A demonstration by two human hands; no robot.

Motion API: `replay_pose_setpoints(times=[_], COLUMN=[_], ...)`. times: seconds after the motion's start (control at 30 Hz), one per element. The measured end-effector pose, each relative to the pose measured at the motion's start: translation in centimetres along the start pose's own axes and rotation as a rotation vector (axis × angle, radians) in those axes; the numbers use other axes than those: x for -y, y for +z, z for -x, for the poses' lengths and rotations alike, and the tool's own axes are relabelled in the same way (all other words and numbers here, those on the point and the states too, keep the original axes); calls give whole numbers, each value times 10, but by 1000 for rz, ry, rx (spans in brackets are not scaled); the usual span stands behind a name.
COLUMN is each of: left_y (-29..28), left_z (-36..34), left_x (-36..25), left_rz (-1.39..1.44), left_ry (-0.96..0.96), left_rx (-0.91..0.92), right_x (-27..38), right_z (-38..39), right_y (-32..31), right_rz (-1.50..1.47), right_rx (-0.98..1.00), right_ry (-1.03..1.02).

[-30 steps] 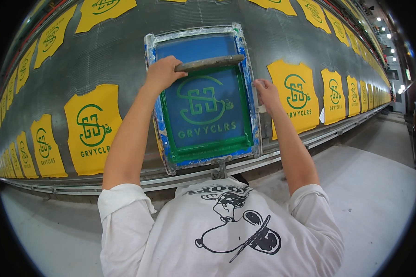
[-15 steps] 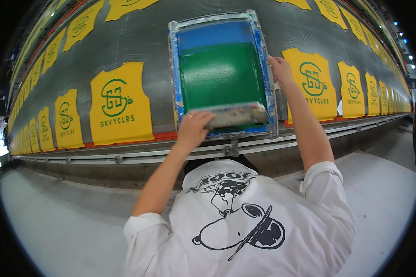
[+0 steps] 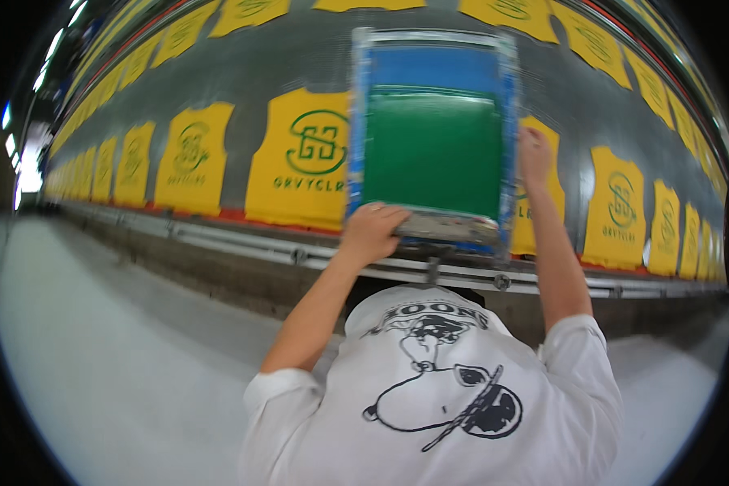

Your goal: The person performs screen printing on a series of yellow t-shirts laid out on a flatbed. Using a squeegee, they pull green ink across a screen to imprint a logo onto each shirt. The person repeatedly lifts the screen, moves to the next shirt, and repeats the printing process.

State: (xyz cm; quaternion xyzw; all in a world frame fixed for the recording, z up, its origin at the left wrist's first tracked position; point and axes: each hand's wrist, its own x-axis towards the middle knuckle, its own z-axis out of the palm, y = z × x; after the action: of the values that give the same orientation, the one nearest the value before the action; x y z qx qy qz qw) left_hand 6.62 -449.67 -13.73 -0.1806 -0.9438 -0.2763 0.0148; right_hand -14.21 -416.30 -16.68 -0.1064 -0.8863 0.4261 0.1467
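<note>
A screen-printing frame point(image 3: 510, 89) with blue-stained edges is in front of me over the long table. Green ink point(image 3: 433, 150) covers most of its mesh, below a blue strip. Along the frame's near end lies a squeegee point(image 3: 454, 227), smeared and greyish. My left hand point(image 3: 373, 231) is closed around the squeegee's left end, at the frame's near left corner. At the right edge of the frame my right hand point(image 3: 535, 158) is closed on its side, slightly blurred. Yellow shirt panels point(image 3: 300, 194) with green prints are partly covered by the frame on both sides.
More yellow panels point(image 3: 193, 158) lie in rows along the grey table point(image 3: 247, 61), left, right and far side. A metal rail point(image 3: 300, 255) runs along the table's near edge. Pale floor point(image 3: 138, 364) stretches behind it on my side.
The frame, squeegee and both hands sit farther right in the picture, and the view has turned. The frame now overlaps panels on both sides. The squeegee has levelled against the frame's near end.
</note>
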Motion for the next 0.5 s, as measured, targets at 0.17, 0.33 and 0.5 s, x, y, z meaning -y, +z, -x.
replay_pose_setpoints(times=[0.17, 0.33, 0.5], left_y=[-73, -85, -126], left_z=[57, 88, 105], left_x=[88, 132, 181], left_rz=[-73, -213, -88], left_ry=[-79, -62, -67], left_rx=[90, 115, 156], right_x=[63, 84, 136], right_z=[73, 101, 134], right_y=[120, 174, 199], right_rz=[-65, -132, -4], right_rx=[15, 22, 29], right_ry=[15, 192, 289])
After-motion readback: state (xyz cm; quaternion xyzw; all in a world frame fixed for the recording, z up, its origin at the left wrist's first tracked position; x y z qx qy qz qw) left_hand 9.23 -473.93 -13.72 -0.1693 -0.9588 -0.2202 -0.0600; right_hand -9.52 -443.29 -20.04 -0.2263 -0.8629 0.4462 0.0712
